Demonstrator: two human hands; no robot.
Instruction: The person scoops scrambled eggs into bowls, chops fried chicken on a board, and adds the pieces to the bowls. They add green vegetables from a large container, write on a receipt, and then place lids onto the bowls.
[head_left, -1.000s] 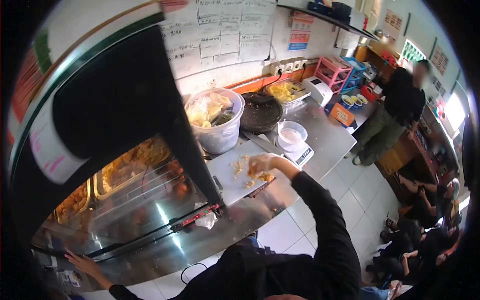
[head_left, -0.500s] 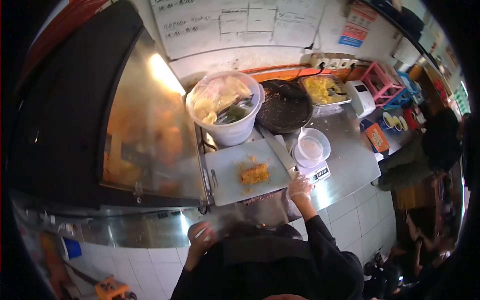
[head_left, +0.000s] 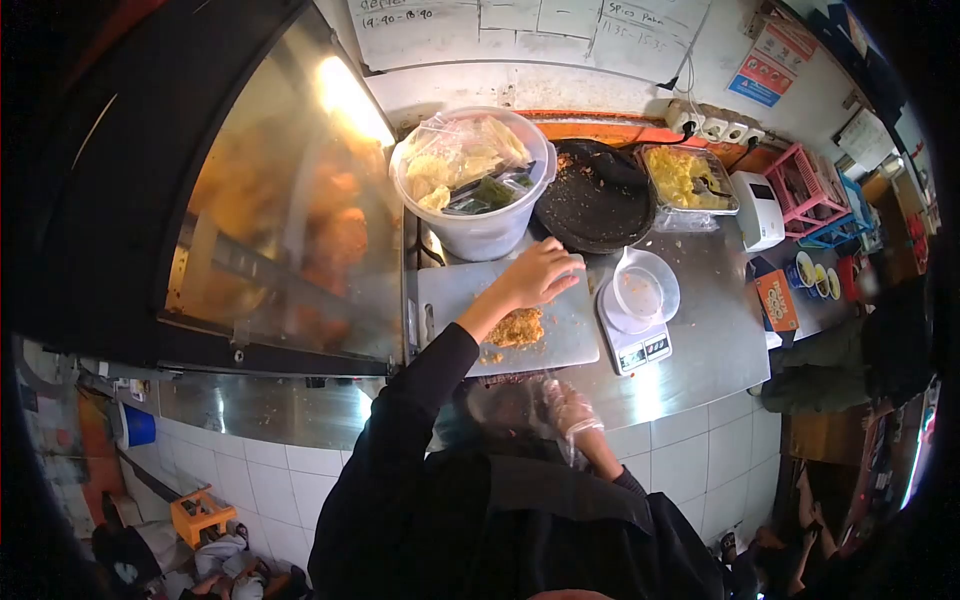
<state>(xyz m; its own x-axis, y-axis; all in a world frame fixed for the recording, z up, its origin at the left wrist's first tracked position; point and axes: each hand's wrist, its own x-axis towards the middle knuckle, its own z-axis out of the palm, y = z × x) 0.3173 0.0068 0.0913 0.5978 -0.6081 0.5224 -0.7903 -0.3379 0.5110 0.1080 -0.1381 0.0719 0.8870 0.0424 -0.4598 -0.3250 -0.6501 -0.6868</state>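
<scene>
My left hand (head_left: 543,274), bare, is over the upper right of the cutting board (head_left: 450,290). Its fingers are curled; whatever lies between them, if anything, is hidden. Below the wrist lies a breaded fried piece (head_left: 518,327), partly covered by my forearm, with loose crumbs around it. My right hand (head_left: 570,408) wears a clear plastic glove and is in front of the counter's near edge, below the board. Its fingers are blurred beside a hazy see-through patch. A digital kitchen scale (head_left: 640,352) carrying a clear plastic container (head_left: 645,290) stands right of the board.
A lit glass food warmer (head_left: 270,220) stands at left. Behind the board are a white bucket (head_left: 480,235) of packets, a dark round pan (head_left: 595,215) and a foil tray (head_left: 690,182) of yellow food. People sit and stand further off on both sides.
My left hand has risen from beside my body to above the board. My right hand has drawn back from the knife handle and scale. The view has shifted; the knife no longer shows.
</scene>
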